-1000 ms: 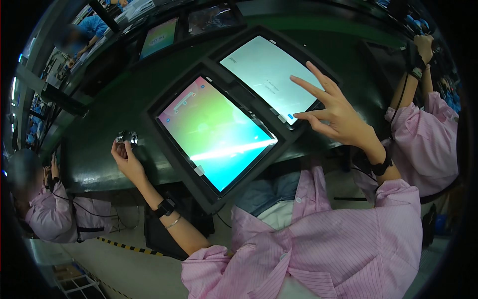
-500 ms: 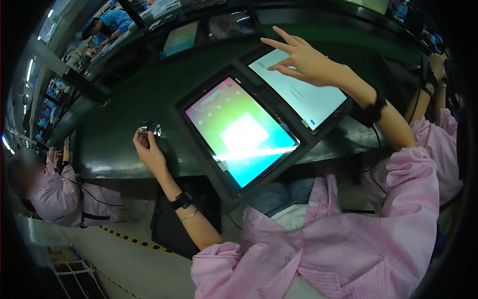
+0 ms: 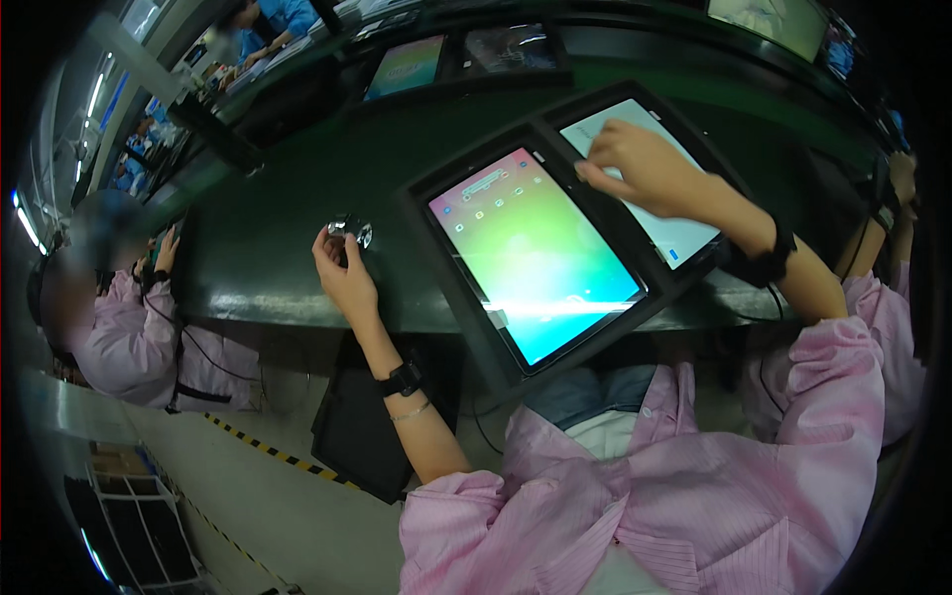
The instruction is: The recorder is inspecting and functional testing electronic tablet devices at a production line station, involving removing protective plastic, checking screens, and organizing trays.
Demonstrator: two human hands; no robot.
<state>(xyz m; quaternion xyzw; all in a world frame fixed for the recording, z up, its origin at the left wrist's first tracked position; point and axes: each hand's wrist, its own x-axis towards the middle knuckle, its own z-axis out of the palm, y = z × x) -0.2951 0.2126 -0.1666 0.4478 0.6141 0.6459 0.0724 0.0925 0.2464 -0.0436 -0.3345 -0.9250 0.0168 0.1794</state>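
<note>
Pale-screened tablet [image 3: 666, 230]: long axis slants toward upper left; right hand [image 3: 645, 171] above.

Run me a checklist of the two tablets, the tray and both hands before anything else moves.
1. Left tablet lit: ok, coloured screen with icons.
2. Right tablet lit: ok, pale screen.
3. Right tablet in full view: not ok, the right hand covers part.
4. Right hand clear of the glass: cannot tell from this angle.
5. Tray wholly on the table: not ok, its near corner juts past the edge.
6. Left hand gripping the shiny object: cannot tell.
</note>
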